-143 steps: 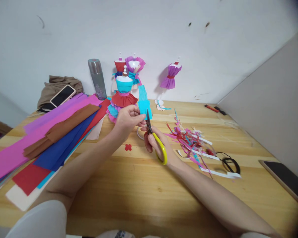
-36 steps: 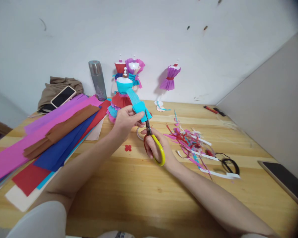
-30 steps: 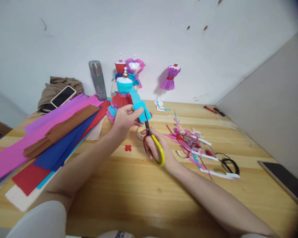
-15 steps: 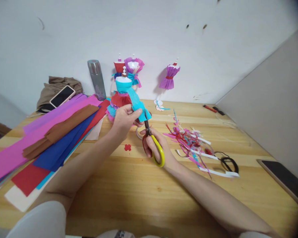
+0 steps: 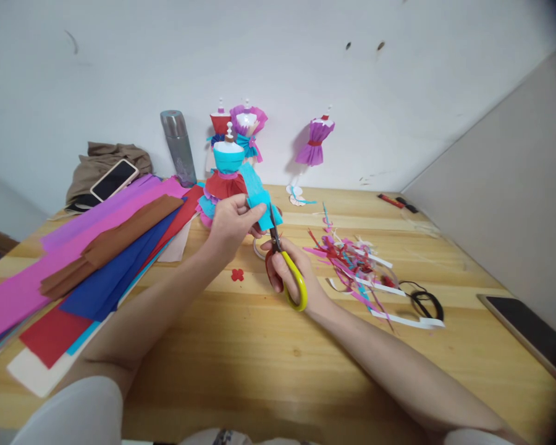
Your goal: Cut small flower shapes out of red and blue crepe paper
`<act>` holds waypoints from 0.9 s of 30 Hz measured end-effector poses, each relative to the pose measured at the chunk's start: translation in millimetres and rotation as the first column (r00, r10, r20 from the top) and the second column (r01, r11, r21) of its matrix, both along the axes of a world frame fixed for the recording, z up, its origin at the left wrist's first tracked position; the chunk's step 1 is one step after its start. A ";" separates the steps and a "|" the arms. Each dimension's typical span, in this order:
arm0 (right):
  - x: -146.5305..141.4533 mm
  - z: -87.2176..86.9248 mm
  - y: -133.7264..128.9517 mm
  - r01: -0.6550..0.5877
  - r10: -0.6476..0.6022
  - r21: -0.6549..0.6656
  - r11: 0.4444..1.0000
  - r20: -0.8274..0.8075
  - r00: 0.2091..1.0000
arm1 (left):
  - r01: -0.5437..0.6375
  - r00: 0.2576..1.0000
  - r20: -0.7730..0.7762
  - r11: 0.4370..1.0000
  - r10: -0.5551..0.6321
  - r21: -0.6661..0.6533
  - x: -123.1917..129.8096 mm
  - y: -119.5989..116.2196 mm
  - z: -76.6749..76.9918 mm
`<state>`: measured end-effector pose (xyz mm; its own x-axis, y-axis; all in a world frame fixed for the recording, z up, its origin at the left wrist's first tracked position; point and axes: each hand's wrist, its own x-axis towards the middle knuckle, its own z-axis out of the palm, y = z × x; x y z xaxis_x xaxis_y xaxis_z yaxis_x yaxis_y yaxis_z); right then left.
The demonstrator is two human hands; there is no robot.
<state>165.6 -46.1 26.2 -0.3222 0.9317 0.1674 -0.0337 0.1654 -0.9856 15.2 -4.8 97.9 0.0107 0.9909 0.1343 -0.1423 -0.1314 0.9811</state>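
Between thumb and fingers, my left hand (image 5: 234, 222) pinches a strip of turquoise crepe paper (image 5: 258, 191). My right hand (image 5: 301, 266) grips scissors (image 5: 298, 284) with a yellow and red handle, their dark blades lying across the strip's right part. Just behind the strip stands a small dress form (image 5: 228, 162) in a turquoise top with a red, pink and turquoise ruffled skirt; my left hand covers part of its lower side. A red paper flower shape (image 5: 237, 275) lies on the table below my hands. A pale ring (image 5: 259, 247), partly hidden, shows beside the scissors.
Stacked coloured crepe paper (image 5: 106, 259) covers the left side. A phone (image 5: 115, 180), a grey bottle (image 5: 178, 148) and more dressed forms (image 5: 315, 143) stand or lie along the wall. Paper scraps (image 5: 352, 266), a black cord loop (image 5: 429, 309) and a dark tablet-like device (image 5: 528, 334) lie right.
Hands, scissors and strip keep nearly the same pose. The whole view has shifted slightly; no clear change in the cut shows.
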 end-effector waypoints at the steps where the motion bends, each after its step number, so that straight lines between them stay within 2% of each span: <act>1: 0.0 0.1 0.0 -0.002 0.002 -0.005 1.000 0.003 1.000 | -0.007 1.000 0.006 1.000 0.007 -0.001 0.3 -0.1 0.3; 16: -1.8 4.8 -2.3 0.009 -0.009 -0.019 1.000 0.031 0.999 | -0.042 0.999 -0.006 0.999 0.042 0.007 1.1 -2.6 0.9; 27: -1.4 -1.4 -0.7 0.008 -0.008 -0.006 1.000 0.031 1.000 | -0.029 0.999 0.013 0.999 0.029 -0.014 1.3 -2.0 -0.2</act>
